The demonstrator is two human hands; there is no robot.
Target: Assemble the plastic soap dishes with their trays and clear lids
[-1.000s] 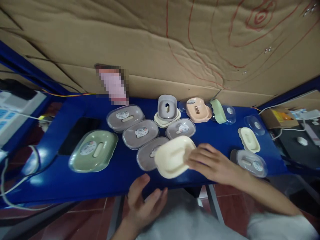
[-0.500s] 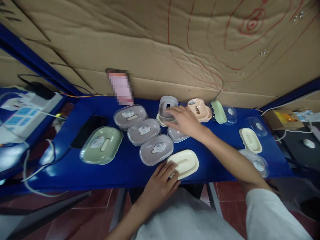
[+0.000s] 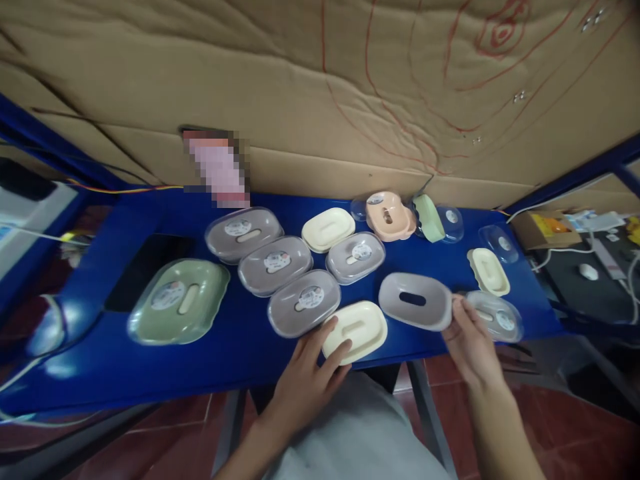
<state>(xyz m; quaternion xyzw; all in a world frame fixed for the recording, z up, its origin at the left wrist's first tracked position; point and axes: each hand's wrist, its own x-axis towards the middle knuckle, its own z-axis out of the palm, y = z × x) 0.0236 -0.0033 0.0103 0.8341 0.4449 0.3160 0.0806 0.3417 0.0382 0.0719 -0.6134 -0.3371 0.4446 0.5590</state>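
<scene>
My right hand [image 3: 470, 337] grips the right end of a grey soap dish [image 3: 393, 308] with an oval slot, held tilted over the right-centre of the table. At the front edge, my left hand [image 3: 313, 367] has its fingers apart around the left end of a cream soap-dish tray [image 3: 367, 337]. Another cream tray [image 3: 329, 230] lies farther back. Lidded grey soap dishes [image 3: 305, 303] with round stickers sit close by on the left, and one lidded grey dish [image 3: 357, 259] lies behind the cream tray.
A lidded green dish [image 3: 183, 300] and a black flat object [image 3: 145, 270] lie left. Peach [image 3: 390, 217] and green dishes [image 3: 430, 219] stand at the back by the cardboard wall [image 3: 280, 87]. A small cream tray [image 3: 489, 272] and lidded dish [image 3: 500, 317] are at right.
My right hand has lifted the grey soap dish off the rear cream tray and brought it right and nearer. My left hand stays at the front cream tray, its fingers now more spread.
</scene>
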